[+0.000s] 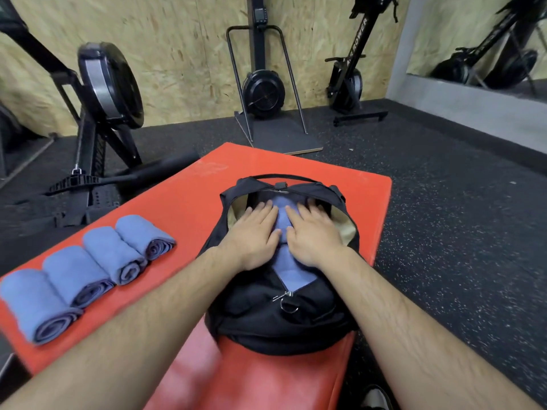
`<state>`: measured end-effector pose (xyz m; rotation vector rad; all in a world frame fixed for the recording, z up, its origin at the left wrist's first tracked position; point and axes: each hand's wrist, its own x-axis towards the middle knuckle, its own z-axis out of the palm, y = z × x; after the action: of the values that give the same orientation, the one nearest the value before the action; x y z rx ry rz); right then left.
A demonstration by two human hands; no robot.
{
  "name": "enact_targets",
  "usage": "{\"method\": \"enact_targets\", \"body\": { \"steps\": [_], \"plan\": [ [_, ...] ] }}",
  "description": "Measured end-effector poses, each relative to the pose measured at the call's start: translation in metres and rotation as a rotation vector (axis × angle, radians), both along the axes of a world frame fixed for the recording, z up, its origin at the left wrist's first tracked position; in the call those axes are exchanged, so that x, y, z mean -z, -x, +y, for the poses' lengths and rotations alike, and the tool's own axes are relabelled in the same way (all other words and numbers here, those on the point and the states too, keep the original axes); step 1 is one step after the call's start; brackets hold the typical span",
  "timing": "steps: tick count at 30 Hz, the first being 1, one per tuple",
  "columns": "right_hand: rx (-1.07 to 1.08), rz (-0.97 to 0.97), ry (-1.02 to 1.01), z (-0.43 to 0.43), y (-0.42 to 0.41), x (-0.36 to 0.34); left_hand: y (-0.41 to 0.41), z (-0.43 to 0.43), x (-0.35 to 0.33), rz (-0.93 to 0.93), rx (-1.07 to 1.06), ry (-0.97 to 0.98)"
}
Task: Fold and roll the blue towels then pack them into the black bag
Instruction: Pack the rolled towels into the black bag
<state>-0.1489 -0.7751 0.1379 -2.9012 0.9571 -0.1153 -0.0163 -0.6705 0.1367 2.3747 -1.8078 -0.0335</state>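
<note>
**Pressing a towel down into the bag, four rolls still to pack**

The packing step is in hand. The soft black fabric duffel bag (pixel 266 321) lies on the red padded gym mat (pixel 183 196) with its top zip drawn open. A blue terry towel (pixel 291 269) sits inside and shows through the opening. The left hand (pixel 253 235) and right hand (pixel 315 235) both lie flat on this towel, side by side. Their fingers are straight and a little spread, pushing down rather than curled round anything. Whether more towels lie beneath this one cannot be told.

A row of four rolled blue towels (pixel 109 250) waits on the left part of the mat, well apart from the bag. They lie just beside one another with their spiral ends facing the person.

The next move probably calls for lifting a hand off and reaching left for the nearest roll. The roll must be gripped round its middle so it does not unwind, and the bag mouth must stay wide.

The rolls look tight and even. The bag is limp, and its pale lining shows at the far rim. The metal zip pull (pixel 284 295) rests at the near end of the opening.
</note>
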Motion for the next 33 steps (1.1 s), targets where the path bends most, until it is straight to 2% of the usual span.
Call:
{"method": "enact_targets", "body": {
  "steps": [3, 6, 10, 16, 22, 25, 29, 33],
  "plan": [
    [-0.064, -0.100, 0.052, 0.023, 0.005, -0.014, 0.005, 0.041, -0.008, 0.051, -0.016, 0.185],
    [-0.137, -0.216, 0.062, 0.056, 0.003, -0.027, 0.007, 0.083, -0.018, 0.077, -0.069, 0.283],
    [-0.186, -0.315, 0.091, 0.103, -0.014, -0.038, -0.008, 0.119, -0.026, -0.010, -0.109, 0.364],
    [-0.206, -0.321, 0.094, 0.137, -0.056, -0.040, -0.040, 0.150, -0.033, -0.056, -0.205, 0.483],
    [-0.263, -0.315, 0.116, 0.158, -0.134, -0.031, -0.106, 0.181, -0.007, -0.107, -0.265, 0.389],
    [-0.280, -0.211, 0.108, 0.165, -0.182, -0.021, -0.135, 0.197, 0.008, -0.127, -0.333, 0.369],
    [-0.264, -0.033, -0.077, 0.176, -0.238, 0.002, -0.157, 0.210, 0.030, -0.125, -0.398, 0.303],
    [-0.221, -0.014, -0.279, 0.173, -0.272, 0.028, -0.169, 0.213, 0.037, -0.113, -0.414, 0.228]
  ]
}}
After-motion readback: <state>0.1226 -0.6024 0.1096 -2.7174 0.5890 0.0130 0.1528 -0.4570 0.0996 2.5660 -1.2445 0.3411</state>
